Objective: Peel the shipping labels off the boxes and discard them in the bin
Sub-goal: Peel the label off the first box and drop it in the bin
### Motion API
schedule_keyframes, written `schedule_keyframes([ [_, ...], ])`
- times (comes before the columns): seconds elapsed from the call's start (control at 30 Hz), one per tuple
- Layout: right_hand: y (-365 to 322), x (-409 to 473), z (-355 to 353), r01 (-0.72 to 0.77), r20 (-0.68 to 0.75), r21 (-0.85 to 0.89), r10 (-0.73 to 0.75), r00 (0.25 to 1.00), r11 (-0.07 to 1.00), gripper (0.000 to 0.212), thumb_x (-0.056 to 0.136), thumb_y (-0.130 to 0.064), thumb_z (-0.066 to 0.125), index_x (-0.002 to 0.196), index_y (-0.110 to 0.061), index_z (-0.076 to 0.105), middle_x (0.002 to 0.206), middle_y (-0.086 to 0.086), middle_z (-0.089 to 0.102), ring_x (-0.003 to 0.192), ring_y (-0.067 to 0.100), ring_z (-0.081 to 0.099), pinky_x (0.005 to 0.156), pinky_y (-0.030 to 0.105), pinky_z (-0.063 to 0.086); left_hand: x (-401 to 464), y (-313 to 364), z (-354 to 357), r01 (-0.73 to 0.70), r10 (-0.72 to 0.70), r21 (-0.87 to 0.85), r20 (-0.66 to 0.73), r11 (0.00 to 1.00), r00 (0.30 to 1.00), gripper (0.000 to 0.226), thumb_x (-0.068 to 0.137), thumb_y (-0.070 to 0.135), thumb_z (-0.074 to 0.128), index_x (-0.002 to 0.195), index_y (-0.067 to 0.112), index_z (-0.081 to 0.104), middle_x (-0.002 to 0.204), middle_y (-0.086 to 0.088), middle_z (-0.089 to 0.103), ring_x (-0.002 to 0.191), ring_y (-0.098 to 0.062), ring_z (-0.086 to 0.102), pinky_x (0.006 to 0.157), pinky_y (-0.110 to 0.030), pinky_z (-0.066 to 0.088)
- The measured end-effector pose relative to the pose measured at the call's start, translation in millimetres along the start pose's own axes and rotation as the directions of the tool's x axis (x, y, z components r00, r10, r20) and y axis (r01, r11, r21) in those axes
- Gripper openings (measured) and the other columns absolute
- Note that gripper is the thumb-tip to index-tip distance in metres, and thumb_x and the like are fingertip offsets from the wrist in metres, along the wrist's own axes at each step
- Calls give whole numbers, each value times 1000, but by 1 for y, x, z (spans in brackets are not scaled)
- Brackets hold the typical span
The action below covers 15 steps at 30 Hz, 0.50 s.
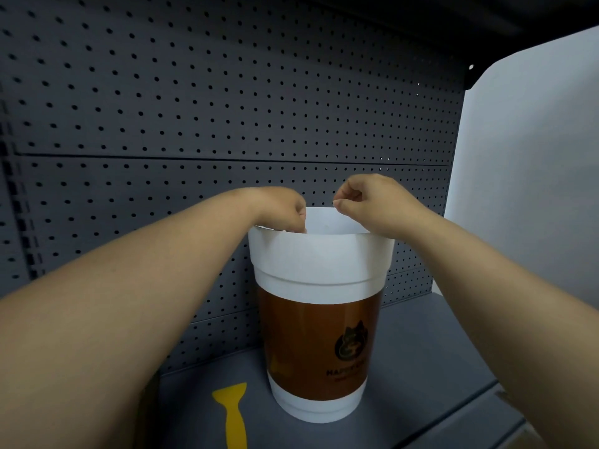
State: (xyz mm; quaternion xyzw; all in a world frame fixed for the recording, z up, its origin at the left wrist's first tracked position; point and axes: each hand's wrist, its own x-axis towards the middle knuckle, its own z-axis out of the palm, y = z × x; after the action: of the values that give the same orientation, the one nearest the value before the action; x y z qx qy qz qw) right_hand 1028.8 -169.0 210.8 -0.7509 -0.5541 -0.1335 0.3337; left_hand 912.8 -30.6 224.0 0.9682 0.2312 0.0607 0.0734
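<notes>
Left hand (285,209) inside bin (319,286) rim, right hand (369,202) pinched above

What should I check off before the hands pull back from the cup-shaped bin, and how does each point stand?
1. Both hands over the bin mouth: ok; left hand dips at the rim, right hand hovers just above.
2. Label released: cannot tell; no label visible, right fingers pinched.
3. Left hand empty: cannot tell; its fingers are hidden inside the rim.
4. Bin upright and steady on the shelf: ok.
5. Yellow scraper clear of the arms: ok; it lies on the shelf in front of the bin.
</notes>
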Motion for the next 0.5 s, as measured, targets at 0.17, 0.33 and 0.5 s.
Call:
schedule_keyframes([
  [0.17,-6,-3,1,1,2,4,-1,1000,1000,8,87,-31,53,83,-28,59,79,-17,54,73,0,50,59,17,38,-5,2,-1,-56,45,-157,-72,986,996,14,85,35,62,76,25,63,76,15,59,74,-6,55,65,-21,38],
  [0.33,-10,-9,-3,-13,-34,-2,13,999,1000,9,88,-30,53,86,-26,60,84,-13,57,81,10,54,60,18,40,-8,4,-1,-73,51,-122,-170,990,984,18,88,31,58,72,22,61,76,11,57,68,-6,50,58,-22,36],
  [0.5,-23,-15,-1,-1,-60,-31,0,998,1000,11,88,-30,51,87,-24,60,81,-13,55,80,12,54,61,24,42,-23,-8,0,-52,53,11,-339,999,939,17,91,27,49,84,16,60,88,4,60,84,-19,55,67,-27,41],
])
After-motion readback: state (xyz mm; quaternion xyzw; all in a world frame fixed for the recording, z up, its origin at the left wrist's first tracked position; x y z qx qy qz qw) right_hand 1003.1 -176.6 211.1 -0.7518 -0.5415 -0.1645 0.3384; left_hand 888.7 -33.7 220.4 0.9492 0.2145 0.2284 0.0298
